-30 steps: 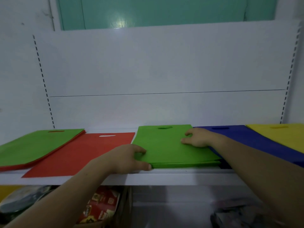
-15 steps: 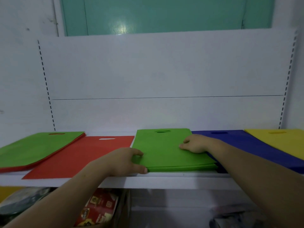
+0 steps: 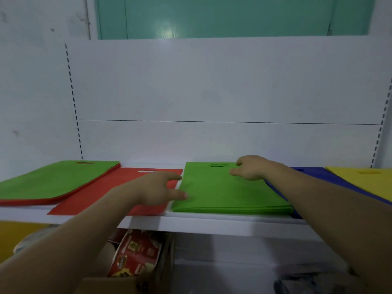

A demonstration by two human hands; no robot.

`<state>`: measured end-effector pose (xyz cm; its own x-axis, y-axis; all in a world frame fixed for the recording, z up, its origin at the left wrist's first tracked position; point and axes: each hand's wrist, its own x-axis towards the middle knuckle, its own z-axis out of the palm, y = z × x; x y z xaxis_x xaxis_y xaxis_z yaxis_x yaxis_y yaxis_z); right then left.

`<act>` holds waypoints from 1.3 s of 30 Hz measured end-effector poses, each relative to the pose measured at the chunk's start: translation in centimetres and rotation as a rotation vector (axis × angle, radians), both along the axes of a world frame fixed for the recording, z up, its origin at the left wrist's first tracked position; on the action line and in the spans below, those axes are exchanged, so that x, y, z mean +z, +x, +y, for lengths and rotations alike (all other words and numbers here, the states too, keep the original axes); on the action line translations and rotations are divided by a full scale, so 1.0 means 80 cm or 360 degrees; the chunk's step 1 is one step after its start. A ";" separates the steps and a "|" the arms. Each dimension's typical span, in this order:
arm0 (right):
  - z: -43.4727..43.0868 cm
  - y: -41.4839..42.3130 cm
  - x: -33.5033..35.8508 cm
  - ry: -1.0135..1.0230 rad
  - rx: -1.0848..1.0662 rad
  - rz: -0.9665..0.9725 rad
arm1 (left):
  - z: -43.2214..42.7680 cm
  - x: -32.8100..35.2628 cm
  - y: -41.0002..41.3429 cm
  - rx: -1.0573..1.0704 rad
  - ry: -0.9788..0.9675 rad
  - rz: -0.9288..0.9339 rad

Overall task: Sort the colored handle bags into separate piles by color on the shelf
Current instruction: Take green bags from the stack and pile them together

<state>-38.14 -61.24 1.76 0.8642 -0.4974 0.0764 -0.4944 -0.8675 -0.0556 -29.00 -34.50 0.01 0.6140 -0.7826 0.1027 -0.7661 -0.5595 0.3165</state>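
Note:
A stack of green handle bags (image 3: pixel 224 192) lies flat in the middle of the white shelf (image 3: pixel 212 224). My left hand (image 3: pixel 157 189) hovers at the stack's left edge, fingers spread, thumb touching the near corner. My right hand (image 3: pixel 250 168) rests on the stack's far right part near the handle hole, fingers loosely bent. A red bag (image 3: pixel 110 194) lies to the left of the stack. Further left a mixed pile (image 3: pixel 53 181) has a green bag on top of red ones. Blue bags (image 3: pixel 314 177) and yellow bags (image 3: pixel 364 179) lie to the right.
The white back panel (image 3: pixel 212 92) closes the shelf behind the bags. Below the shelf stand a cardboard box with red printed packaging (image 3: pixel 135 255) and a yellow item (image 3: pixel 12 236) at the left. Dark clutter (image 3: pixel 307 283) sits at the lower right.
My left hand has let go of the green stack's near-left corner and opened. My right hand slid farther back toward the handle hole. The view moved closer.

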 end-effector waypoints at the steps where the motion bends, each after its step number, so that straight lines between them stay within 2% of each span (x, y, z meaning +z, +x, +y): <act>1: 0.011 0.004 0.003 0.0006 0.0014 -0.0043 | 0.010 0.002 0.008 0.0012 -0.0018 -0.0007; 6: 0.074 0.037 0.011 0.0041 0.0033 -0.0172 | 0.071 0.006 0.045 0.0052 -0.0077 -0.0043; 13: 0.229 0.140 0.007 0.0123 0.0107 -0.0341 | 0.223 0.006 0.127 0.0188 -0.0203 -0.0033; 22: 0.377 0.276 -0.022 0.0148 0.0251 -0.0277 | 0.380 -0.012 0.229 0.0436 -0.0244 -0.0094; 33: 0.385 0.419 -0.033 0.0106 0.0213 -0.0051 | 0.395 -0.027 0.349 0.0566 -0.0233 -0.0009; 39: 0.373 0.457 -0.039 0.0097 0.0113 0.0052 | 0.390 -0.025 0.400 0.0537 0.0049 0.0133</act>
<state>-1.55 -31.40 -1.34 0.8990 -0.4375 0.0192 -0.4341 -0.8959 -0.0942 2.99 -3.29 -2.02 0.8440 -0.5359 0.0209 -0.5084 -0.7871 0.3492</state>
